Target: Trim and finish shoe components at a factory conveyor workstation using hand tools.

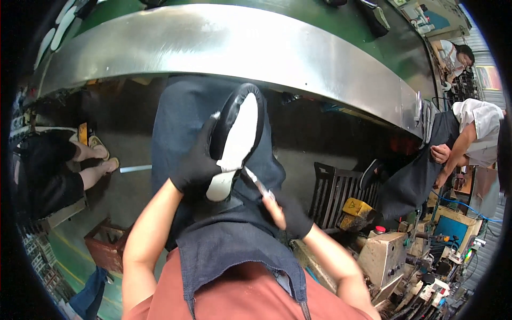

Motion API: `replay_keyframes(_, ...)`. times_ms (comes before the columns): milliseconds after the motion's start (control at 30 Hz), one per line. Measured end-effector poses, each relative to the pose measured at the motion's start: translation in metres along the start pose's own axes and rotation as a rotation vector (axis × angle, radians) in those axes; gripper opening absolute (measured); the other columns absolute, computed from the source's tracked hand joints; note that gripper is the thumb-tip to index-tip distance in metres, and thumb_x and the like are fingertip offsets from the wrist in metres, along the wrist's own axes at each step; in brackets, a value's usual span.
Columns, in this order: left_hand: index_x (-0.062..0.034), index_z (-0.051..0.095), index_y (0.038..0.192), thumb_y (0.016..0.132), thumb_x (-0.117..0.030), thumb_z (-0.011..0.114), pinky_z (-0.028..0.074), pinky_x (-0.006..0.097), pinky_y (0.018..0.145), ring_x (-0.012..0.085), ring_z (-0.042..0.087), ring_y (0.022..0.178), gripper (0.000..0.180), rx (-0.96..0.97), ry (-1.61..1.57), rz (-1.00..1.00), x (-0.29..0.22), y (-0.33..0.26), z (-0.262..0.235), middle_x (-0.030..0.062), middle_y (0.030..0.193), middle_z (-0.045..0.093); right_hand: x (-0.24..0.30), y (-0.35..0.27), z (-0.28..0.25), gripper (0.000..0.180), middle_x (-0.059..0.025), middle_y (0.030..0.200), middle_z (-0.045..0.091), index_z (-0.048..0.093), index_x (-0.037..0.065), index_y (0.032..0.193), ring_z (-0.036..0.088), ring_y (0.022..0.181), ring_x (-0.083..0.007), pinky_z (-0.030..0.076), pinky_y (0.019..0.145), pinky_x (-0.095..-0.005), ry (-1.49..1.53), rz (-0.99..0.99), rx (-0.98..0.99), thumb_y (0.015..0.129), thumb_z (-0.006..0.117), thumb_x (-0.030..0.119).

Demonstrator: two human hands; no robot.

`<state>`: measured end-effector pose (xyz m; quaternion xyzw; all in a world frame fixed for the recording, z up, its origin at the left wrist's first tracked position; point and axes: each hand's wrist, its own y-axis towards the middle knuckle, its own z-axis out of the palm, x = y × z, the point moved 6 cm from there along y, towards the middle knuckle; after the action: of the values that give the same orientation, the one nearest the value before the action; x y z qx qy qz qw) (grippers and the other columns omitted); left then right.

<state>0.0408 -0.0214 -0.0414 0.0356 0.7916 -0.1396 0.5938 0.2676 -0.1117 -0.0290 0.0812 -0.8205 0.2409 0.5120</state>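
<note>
A black shoe [217, 140] rests over my lap with its white sole side [241, 130] facing up and its toe pointing away from me. My left hand [200, 162], in a black glove with bare or pale fingertips, is closed around its left side, the thumb lying across the white sole near the waist. My right hand [288, 213], gloved in black too, grips a slim tool [257, 182] with a narrow metal end. The tool's tip reaches the shoe's right edge near the heel; whether it touches cannot be told. Dark apron cloth [224, 253] lies beneath.
A steel-edged conveyor [229, 40] with a green belt crosses ahead, carrying other shoes [376, 18]. A brown crate [106, 245] stands at left, beside a seated person's legs [93, 165]. At right are a dark slatted rack [336, 194], a yellow pedal [356, 212], machinery [381, 253] and a co-worker [474, 133].
</note>
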Motion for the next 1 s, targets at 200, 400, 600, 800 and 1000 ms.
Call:
replay_keyframes(200, 0.0021, 0.035, 0.146, 0.079, -0.012, 0.077, 0.042, 0.038, 0.107, 0.0278, 0.052, 0.128, 0.08, -0.041, -0.145, -0.132, -0.086, 0.066, -0.017, 0.0195, 0.138, 0.053, -0.038, -0.04, 0.029, 0.037, -0.0171, 0.066, 0.052, 0.06, 0.001, 0.082, 0.053, 0.059, -0.023, 0.041, 0.057, -0.039, -0.046, 0.083, -0.261, 0.1, 0.054, 0.033)
replay_keyframes(400, 0.0009, 0.055, 0.13, 0.092, -0.015, 0.063, 0.05, 0.03, 0.09, 0.016, 0.061, 0.108, 0.042, -0.506, -0.133, 0.701, -0.151, 0.154, -0.048, 0.0113, 0.121, 0.064, -0.043, -0.035, 0.035, 0.038, -0.0208, 0.071, 0.059, 0.061, -0.001, 0.082, 0.056, 0.061, -0.0293, 0.043, 0.061, -0.0418, 0.022, 0.088, -0.003, 0.1, 0.053, 0.032)
replay_keyframes(600, -0.0064, 0.066, 0.11, 0.082, -0.022, 0.073, 0.05, 0.043, 0.092, 0.0317, 0.065, 0.102, 0.033, -0.004, 0.704, 0.804, -0.114, 0.03, 0.006, 0.0139, 0.106, 0.067, -0.026, -0.028, 0.032, 0.033, -0.0212, 0.075, 0.06, 0.06, 0.002, 0.084, 0.058, 0.064, -0.0334, 0.045, 0.062, -0.0409, -0.006, -0.022, -0.076, 0.1, 0.053, 0.03)
replay_keyframes(800, -0.0025, 0.07, 0.102, 0.084, -0.018, 0.073, 0.055, 0.038, 0.082, 0.0328, 0.069, 0.094, 0.024, -0.192, 0.519, 0.451, -0.054, -0.002, -0.058, 0.0171, 0.102, 0.07, 0.002, -0.033, 0.028, 0.038, -0.0207, 0.072, 0.061, 0.063, 0.001, 0.085, 0.06, 0.063, -0.0297, 0.046, 0.062, -0.0398, -0.01, -0.11, -0.076, 0.1, 0.052, 0.034)
replay_keyframes(1000, 0.0006, 0.069, 0.102, 0.087, -0.014, 0.071, 0.054, 0.033, 0.077, 0.0246, 0.069, 0.086, 0.021, -0.271, 0.354, 0.413, -0.066, 0.054, -0.091, 0.015, 0.097, 0.071, -0.008, -0.031, 0.038, 0.048, -0.0268, 0.13, 0.058, 0.057, -0.003, 0.129, 0.056, 0.123, -0.0382, 0.039, 0.106, -0.0407, 0.033, 0.026, 0.067, 0.1, 0.051, 0.035)
